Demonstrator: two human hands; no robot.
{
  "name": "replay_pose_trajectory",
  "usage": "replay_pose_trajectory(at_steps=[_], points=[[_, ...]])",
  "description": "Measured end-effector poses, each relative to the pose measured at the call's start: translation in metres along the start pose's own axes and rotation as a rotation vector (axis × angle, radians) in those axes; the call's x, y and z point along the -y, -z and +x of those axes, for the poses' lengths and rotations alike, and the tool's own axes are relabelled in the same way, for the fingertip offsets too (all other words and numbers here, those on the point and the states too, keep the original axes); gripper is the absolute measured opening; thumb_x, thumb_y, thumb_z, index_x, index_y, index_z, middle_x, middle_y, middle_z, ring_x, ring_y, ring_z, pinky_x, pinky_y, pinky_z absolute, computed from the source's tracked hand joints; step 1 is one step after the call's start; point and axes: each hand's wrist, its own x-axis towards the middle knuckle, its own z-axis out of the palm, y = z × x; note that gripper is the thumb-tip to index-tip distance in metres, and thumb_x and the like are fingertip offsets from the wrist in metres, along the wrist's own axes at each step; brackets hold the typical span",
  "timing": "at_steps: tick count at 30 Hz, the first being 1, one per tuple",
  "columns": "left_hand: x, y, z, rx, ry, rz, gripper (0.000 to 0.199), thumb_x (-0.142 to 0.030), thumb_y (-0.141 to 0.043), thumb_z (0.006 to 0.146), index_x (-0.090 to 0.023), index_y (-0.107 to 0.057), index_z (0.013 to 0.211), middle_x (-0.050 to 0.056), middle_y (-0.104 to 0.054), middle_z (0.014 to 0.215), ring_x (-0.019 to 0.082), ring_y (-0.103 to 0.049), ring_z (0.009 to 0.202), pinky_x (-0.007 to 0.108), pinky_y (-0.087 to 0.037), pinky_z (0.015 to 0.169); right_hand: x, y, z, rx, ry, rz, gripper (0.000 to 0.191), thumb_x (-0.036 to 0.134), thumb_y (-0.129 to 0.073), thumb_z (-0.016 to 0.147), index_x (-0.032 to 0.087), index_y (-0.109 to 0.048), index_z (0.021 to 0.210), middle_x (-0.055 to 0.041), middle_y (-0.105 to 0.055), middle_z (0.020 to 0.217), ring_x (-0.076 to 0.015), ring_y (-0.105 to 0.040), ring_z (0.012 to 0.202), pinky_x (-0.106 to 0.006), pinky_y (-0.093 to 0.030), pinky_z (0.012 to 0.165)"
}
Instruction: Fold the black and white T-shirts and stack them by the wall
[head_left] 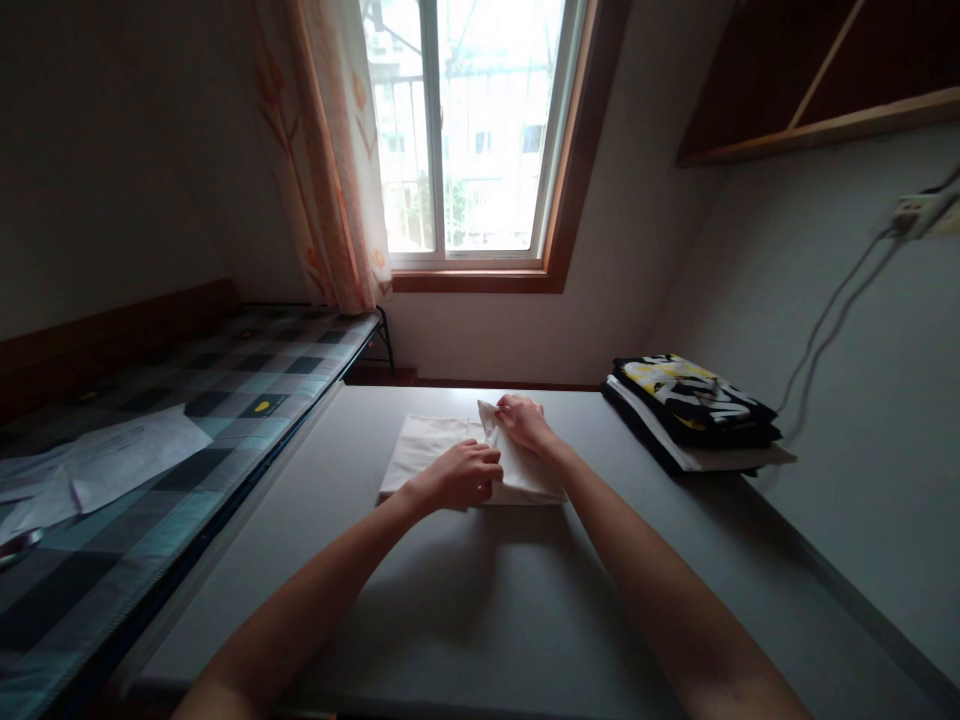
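Note:
A folded white cloth (429, 440), perhaps a garment, lies flat on the grey table (420, 600) in front of me. My left hand (466, 470) is closed over its middle, fingers curled on the near part of a fold. Farther back, my right hand (525, 420) pinches the far edge of the cloth's right part, where a corner stands up. The right part is partly lifted and rumpled between the hands. Some of the cloth is hidden under my left hand and forearm.
Folded black, white and yellow clothes (690, 400) are stacked at the table's right edge by the wall. On the left, papers (112, 465) lie on a bed with a checked mattress (300, 345). A curtain (337, 180) hangs beside the window (480, 130).

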Motion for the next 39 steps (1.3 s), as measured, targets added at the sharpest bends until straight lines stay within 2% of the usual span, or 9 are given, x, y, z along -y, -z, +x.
replay_pose_trajectory(at_steps=[6,10,13,16,19,22,26,34,39], points=[[0.003,-0.001,-0.007,0.076,0.106,-0.098,0.016,-0.012,-0.057,0.073,-0.021,-0.067,0.081,0.003,-0.066,0.083,0.017,-0.061,0.076,0.028,-0.044,0.073,0.016,-0.013,-0.004,0.114,0.047,-0.096,0.031,0.035,-0.04,0.097,0.02,-0.062,0.112,-0.013,-0.066,0.116,-0.0243,-0.059,0.101,-0.033,-0.039,0.082],[0.005,0.001,-0.009,0.055,0.097,-0.197,0.007,-0.019,-0.06,0.078,-0.02,-0.067,0.079,0.001,-0.066,0.081,0.015,-0.06,0.072,0.025,-0.043,0.068,0.015,-0.019,-0.008,0.076,0.05,-0.109,0.031,0.035,-0.043,0.097,0.021,-0.061,0.117,-0.0126,-0.064,0.119,-0.0245,-0.057,0.106,-0.034,-0.037,0.089],[0.009,0.003,-0.009,0.002,0.136,-0.224,0.016,-0.025,-0.055,0.087,-0.02,-0.068,0.08,0.002,-0.066,0.08,0.013,-0.058,0.069,0.025,-0.043,0.067,0.011,-0.015,-0.012,-0.002,0.119,-0.065,0.031,0.033,-0.047,0.095,0.022,-0.062,0.119,-0.0114,-0.064,0.118,-0.0237,-0.057,0.106,-0.034,-0.035,0.093],[0.015,-0.002,-0.009,-0.092,0.206,-0.164,0.02,-0.028,-0.052,0.092,-0.021,-0.07,0.089,0.005,-0.068,0.093,0.017,-0.061,0.085,0.03,-0.046,0.081,0.002,-0.008,-0.019,-0.048,0.189,-0.028,0.027,0.031,-0.048,0.095,0.021,-0.068,0.109,-0.0104,-0.065,0.112,-0.0225,-0.057,0.105,-0.034,-0.034,0.095],[0.021,-0.012,-0.012,-0.169,0.251,-0.119,0.032,-0.04,-0.053,0.092,-0.024,-0.065,0.117,0.009,-0.061,0.125,0.024,-0.055,0.116,0.039,-0.039,0.102,-0.012,-0.003,-0.031,-0.064,0.221,0.033,0.027,0.032,-0.047,0.095,0.022,-0.069,0.109,-0.0093,-0.065,0.116,-0.0215,-0.056,0.109,-0.033,-0.033,0.097],[0.023,-0.024,-0.016,-0.099,0.262,-0.128,0.059,-0.054,-0.054,0.088,-0.027,-0.048,0.14,0.01,-0.045,0.147,0.027,-0.04,0.135,0.045,-0.03,0.112,-0.031,-0.001,-0.043,-0.097,0.115,0.074,0.03,0.032,-0.047,0.095,0.021,-0.067,0.114,-0.0101,-0.064,0.121,-0.0228,-0.055,0.111,-0.034,-0.035,0.096],[0.022,-0.031,-0.018,-0.001,0.246,-0.157,0.079,-0.068,-0.05,0.083,-0.027,-0.034,0.149,0.01,-0.039,0.152,0.028,-0.031,0.142,0.047,-0.022,0.116,-0.052,0.001,-0.053,-0.13,-0.135,0.096,0.034,0.035,-0.045,0.095,0.018,-0.064,0.118,-0.0125,-0.064,0.12,-0.0247,-0.057,0.109,-0.033,-0.039,0.093],[0.021,-0.029,-0.017,0.038,0.274,-0.171,0.085,-0.072,-0.05,0.081,-0.025,-0.032,0.15,0.011,-0.034,0.155,0.029,-0.028,0.144,0.046,-0.017,0.118,-0.055,-0.002,-0.06,0.04,-0.371,0.079,0.056,0.064,-0.039,0.089,0.018,-0.069,0.095,-0.0147,-0.069,0.104,-0.0292,-0.062,0.1,-0.036,-0.043,0.083],[0.021,-0.032,-0.016,0.033,0.298,-0.167,0.086,-0.072,-0.051,0.08,-0.025,-0.034,0.15,0.011,-0.032,0.156,0.03,-0.028,0.144,0.046,-0.019,0.117,-0.05,-0.004,-0.064,0.086,-0.353,0.143,0.052,0.064,-0.045,0.086,0.017,-0.065,0.098,-0.0135,-0.072,0.098,-0.029,-0.065,0.095,-0.034,-0.043,0.078]])
